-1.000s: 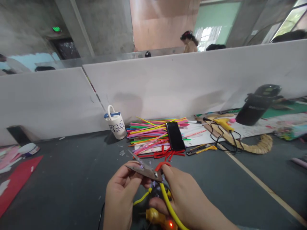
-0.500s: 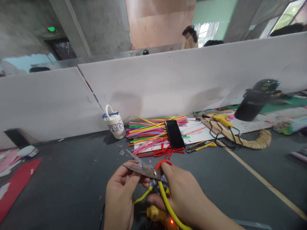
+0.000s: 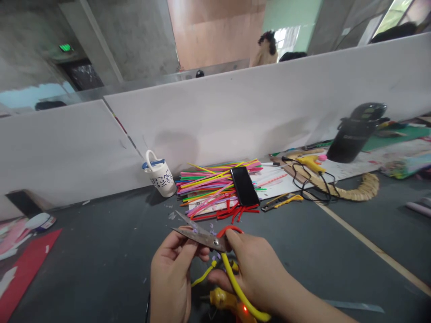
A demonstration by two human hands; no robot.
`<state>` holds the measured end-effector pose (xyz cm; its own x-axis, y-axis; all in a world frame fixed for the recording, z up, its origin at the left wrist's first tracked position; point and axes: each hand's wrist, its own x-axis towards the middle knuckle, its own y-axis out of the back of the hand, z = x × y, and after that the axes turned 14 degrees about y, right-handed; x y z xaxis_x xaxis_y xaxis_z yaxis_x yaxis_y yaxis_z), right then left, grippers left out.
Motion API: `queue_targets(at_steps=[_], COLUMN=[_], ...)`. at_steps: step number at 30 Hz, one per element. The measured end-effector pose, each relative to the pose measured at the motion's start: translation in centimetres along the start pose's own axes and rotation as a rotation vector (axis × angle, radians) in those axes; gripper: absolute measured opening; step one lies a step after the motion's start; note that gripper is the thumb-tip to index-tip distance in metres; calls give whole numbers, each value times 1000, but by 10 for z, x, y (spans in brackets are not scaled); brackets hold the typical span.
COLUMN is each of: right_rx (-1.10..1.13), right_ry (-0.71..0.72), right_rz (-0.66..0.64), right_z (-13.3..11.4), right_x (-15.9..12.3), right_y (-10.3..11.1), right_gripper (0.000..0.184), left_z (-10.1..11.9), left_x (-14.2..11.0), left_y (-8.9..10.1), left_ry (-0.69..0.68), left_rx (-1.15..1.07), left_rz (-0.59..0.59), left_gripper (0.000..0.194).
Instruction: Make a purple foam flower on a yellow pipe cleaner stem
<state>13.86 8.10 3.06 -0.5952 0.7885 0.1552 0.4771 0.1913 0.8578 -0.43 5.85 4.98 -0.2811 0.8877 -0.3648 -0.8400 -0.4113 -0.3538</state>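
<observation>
My right hand (image 3: 256, 264) grips a pair of scissors (image 3: 207, 239) with one red and one yellow handle. Their blades are parted and point left, over the fingers of my left hand (image 3: 175, 273). That hand is closed in a pinch on a small purple piece (image 3: 195, 230), which shows between the blades and is mostly hidden by fingers. Purple scraps (image 3: 215, 258) lie beneath the scissors. A yellow fuzzy stem (image 3: 204, 276) runs between my hands. Below them is a yellow glue gun (image 3: 224, 298) with a lit red light, partly covered by the yellow handle.
Colourful fuzzy stems (image 3: 208, 184) lie in a pile under a black phone (image 3: 244, 186). Left of it stands a white cup (image 3: 161, 179). To the right are a utility knife (image 3: 283, 202), another glue gun (image 3: 311, 163) and a black tumbler (image 3: 353, 134). A white partition (image 3: 229, 112) borders the table.
The camera view has shifted a little. The scissor blades look slightly closer together; both hands keep nearly the same pose and hold.
</observation>
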Motion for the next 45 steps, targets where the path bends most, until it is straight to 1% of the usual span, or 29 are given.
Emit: queue_targets(at_steps=[6, 9, 12, 14, 17, 22, 27, 29, 32, 35, 37, 39, 42, 45], right_rx=[34, 55, 72, 85, 89, 67, -50, -17, 80, 73, 61, 63, 91, 114], right_ry=[-21, -32, -41, -43, -42, -22, -49, -41, 14, 45, 32, 15, -1, -8], right_rz=[-15, -31, -51, -47, -31, -19, -26, -36, -48, -37, -43, -50, -60, -55], right_z=[-1, -1, -1, -2, -2, -1, 3, 4, 4, 1, 0, -1, -2, -2], right_x=[-2, -2, -1, -2, -2, -1, 3, 2, -1, -2, -1, 0, 1, -1], right_y=[0, 0, 0, -1, -2, -4, 2, 7, 12, 11, 10, 9, 8, 9], right_gripper=[57, 56, 59, 60, 56, 52, 50, 48, 44, 46, 47, 48, 48, 48], left_z=[1, 2, 2, 3, 4, 4, 6, 8, 11, 12, 11, 11, 10, 10], left_x=[0, 1, 1, 0, -1, 2, 6, 6, 3, 1, 1, 1, 2, 2], left_y=[-2, 0, 1, 1, 1, 6, 13, 13, 11, 9, 9, 10, 11, 12], left_ry=[-23, -15, -9, -9, -13, -7, -11, -1, 32, 31, 14, 9, 30, 45], left_rx=[27, 34, 44, 56, 69, 67, 125, 131, 126, 92, 78, 90, 103, 103], left_rz=[-35, -24, -9, -6, -14, -46, -77, -95, -134, -127, -114, -129, -158, -160], left_gripper=[10, 11, 13, 14, 14, 13, 14, 12, 10, 11, 12, 11, 9, 9])
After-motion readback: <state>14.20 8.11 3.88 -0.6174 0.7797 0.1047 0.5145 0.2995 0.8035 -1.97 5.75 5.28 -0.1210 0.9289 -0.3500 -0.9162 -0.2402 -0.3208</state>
